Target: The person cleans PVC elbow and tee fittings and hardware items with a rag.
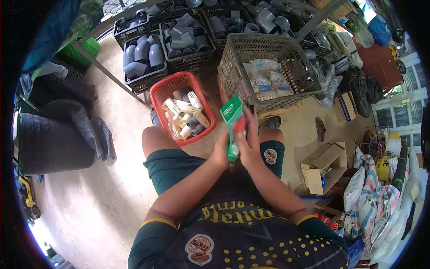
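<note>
A green and white package with a red item in it is between my two hands, above my lap. My left hand presses against its left side, fingers closed on it. On the other side, my right hand grips it, thumb toward the red part. Below and left of the package, a red plastic basket holds white and grey pipe fittings. A large dark crate with clear plastic bags in it stands beyond my right hand.
Black crates of grey pipe elbows stand at the back under a metal frame. An open cardboard box and striped sacks are on the right. Rolled dark netting stands at the left.
</note>
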`<action>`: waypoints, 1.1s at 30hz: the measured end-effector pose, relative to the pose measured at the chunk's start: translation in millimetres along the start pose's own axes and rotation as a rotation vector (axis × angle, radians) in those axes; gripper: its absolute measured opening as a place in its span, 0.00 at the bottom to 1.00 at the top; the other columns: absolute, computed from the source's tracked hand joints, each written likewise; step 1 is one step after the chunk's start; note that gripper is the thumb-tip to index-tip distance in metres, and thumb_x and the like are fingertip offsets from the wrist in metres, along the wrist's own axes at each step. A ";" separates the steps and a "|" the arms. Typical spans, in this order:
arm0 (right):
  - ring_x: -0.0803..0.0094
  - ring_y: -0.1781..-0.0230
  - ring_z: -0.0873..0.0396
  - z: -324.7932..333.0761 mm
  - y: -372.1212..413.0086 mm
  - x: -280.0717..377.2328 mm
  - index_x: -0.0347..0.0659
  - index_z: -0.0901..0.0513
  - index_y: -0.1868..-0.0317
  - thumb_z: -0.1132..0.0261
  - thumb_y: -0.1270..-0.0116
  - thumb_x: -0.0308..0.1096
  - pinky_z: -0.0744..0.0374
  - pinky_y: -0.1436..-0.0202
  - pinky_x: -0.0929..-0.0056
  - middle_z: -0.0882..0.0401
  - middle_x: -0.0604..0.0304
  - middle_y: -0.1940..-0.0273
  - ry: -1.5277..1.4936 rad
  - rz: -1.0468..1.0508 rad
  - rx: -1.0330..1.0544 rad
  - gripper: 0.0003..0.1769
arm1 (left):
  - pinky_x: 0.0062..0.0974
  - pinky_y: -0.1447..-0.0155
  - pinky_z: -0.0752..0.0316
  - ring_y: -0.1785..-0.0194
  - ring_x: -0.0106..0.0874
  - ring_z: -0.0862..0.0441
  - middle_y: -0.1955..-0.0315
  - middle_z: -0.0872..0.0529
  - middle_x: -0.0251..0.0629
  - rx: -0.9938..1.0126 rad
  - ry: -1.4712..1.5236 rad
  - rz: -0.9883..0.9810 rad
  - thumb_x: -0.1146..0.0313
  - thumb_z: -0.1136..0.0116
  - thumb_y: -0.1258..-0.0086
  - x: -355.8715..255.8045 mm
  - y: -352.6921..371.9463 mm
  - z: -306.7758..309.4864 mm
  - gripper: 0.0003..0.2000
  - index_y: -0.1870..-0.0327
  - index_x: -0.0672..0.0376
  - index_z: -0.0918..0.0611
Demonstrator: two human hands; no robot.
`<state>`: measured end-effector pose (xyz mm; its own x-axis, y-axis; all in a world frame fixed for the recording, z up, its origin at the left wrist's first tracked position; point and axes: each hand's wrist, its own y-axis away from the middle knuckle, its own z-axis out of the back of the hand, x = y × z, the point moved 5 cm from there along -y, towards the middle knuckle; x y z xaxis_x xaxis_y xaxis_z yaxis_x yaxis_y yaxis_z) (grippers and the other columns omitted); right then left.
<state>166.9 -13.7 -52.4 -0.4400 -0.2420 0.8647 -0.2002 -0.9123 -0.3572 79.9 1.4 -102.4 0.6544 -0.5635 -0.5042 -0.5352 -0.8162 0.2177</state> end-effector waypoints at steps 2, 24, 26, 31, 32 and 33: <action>0.57 0.29 0.34 3.5 -9.2 -11.3 0.33 0.41 0.25 0.32 0.32 0.41 0.39 0.25 0.61 0.34 0.44 0.30 -0.093 -0.084 -0.029 0.42 | 0.30 0.30 0.31 0.36 0.32 0.23 0.38 0.22 0.40 -0.023 -0.085 0.099 0.56 0.61 0.17 -6.0 3.5 11.3 0.24 0.28 0.62 0.31; 0.48 0.30 0.37 98.3 -269.1 -180.4 0.44 0.29 0.30 0.30 0.36 0.59 0.39 0.26 0.49 0.31 0.44 0.34 0.679 -0.082 -0.066 0.41 | 0.36 0.50 0.15 0.57 0.38 0.12 0.54 0.12 0.44 -0.561 0.124 -0.078 0.56 0.52 0.23 -92.2 -151.2 210.4 0.20 0.39 0.58 0.22; 0.56 0.38 0.26 70.4 -311.0 -111.8 0.40 0.26 0.34 0.31 0.31 0.44 0.29 0.32 0.58 0.24 0.49 0.41 0.257 -0.009 -0.106 0.30 | 0.36 0.52 0.14 0.58 0.37 0.12 0.56 0.12 0.43 -0.511 0.138 -0.030 0.57 0.52 0.24 -77.5 -169.1 246.3 0.19 0.40 0.58 0.21; 0.61 0.46 0.17 -70.5 -388.5 72.0 0.37 0.21 0.41 0.30 0.31 0.45 0.21 0.40 0.63 0.18 0.49 0.43 0.171 0.333 0.176 0.26 | 0.33 0.59 0.17 0.62 0.34 0.13 0.58 0.11 0.38 -0.492 0.081 -0.008 0.53 0.54 0.25 -78.9 -187.2 248.3 0.20 0.44 0.56 0.19; 0.59 0.46 0.17 -91.1 -422.7 75.4 0.37 0.21 0.39 0.29 0.35 0.52 0.21 0.41 0.61 0.20 0.47 0.40 0.312 0.388 0.159 0.33 | 0.33 0.59 0.17 0.63 0.33 0.13 0.59 0.11 0.38 -0.522 0.095 0.006 0.53 0.54 0.25 -82.0 -188.6 245.7 0.20 0.44 0.56 0.19; 0.56 0.46 0.17 -111.9 -453.6 80.1 0.37 0.22 0.37 0.28 0.38 0.60 0.20 0.41 0.59 0.21 0.45 0.38 0.452 0.447 0.140 0.40 | 0.33 0.59 0.17 0.63 0.33 0.13 0.59 0.11 0.38 -0.550 0.108 0.017 0.53 0.54 0.25 -84.7 -189.3 245.1 0.20 0.44 0.56 0.18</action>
<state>124.6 417.7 139.5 -0.7855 -0.4730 0.3991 0.1898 -0.7979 -0.5721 -5.2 234.9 -305.7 0.7147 -0.5635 -0.4143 -0.2077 -0.7366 0.6436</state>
